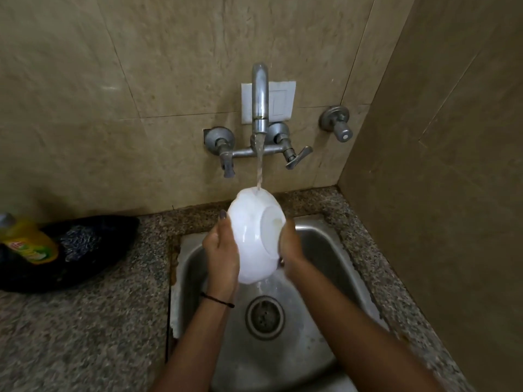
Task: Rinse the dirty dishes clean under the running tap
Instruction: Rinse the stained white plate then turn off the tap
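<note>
A white bowl point(252, 236) is held tilted on edge over the steel sink point(334, 250), its underside turned toward me. Water runs from the wall tap point(260, 108) and strikes the bowl's top rim, then drains off its lower edge. My left hand point(222, 250) grips the bowl's left side, thumb up along the rim. My right hand point(291, 247) holds the bowl's right side by the foot ring. The bowl's inside is hidden from me.
A yellow dish-soap bottle point(28, 244) lies on a dark bag point(93, 244) on the granite counter point(85, 335) at left. The drain point(265, 316) sits below the bowl. Tap handles point(294, 157) and a separate valve point(336, 123) jut from the tiled wall; a side wall closes the right.
</note>
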